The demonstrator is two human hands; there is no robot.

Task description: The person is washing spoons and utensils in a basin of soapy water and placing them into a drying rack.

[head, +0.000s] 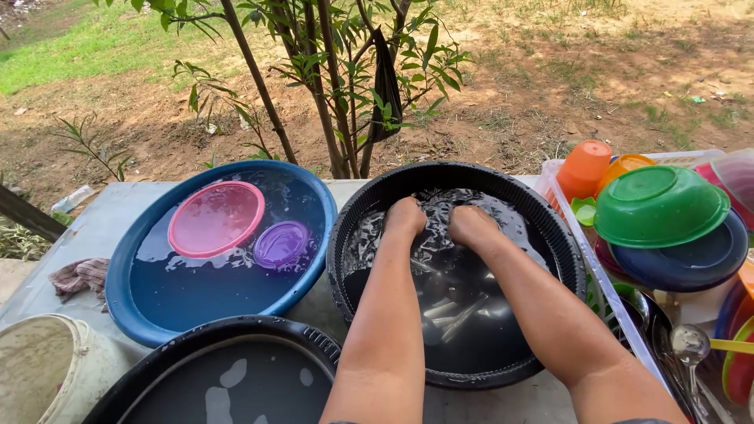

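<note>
A black basin (pixel 550 235) of dark water stands at the middle of the table, and both hands are plunged into its far half, close together. The left hand (pixel 404 216) sits at about eleven o'clock in the basin, the right hand (pixel 471 224) just beside it at about one — fingers under the water, so whether they grasp anything cannot be told. Below them, toward six o'clock, pieces of cutlery (pixel 452 314) lie sunk on the bottom, their long axes running roughly from seven o'clock to one.

At nine o'clock from the basin, touching its rim, a blue basin (pixel 126 306) holds water with a pink plate (pixel 216 218) and a smaller purple lid (pixel 280 243) floating side by side. At seven o'clock a second black tub (pixel 228 326) shows grey water. At three o'clock a clear crate (pixel 609 302) carries a green bowl (pixel 660 206) upside down on a dark blue plate (pixel 691 263), with orange cups (pixel 585 169) behind — a ladle (pixel 689 344) lies nearer.
</note>
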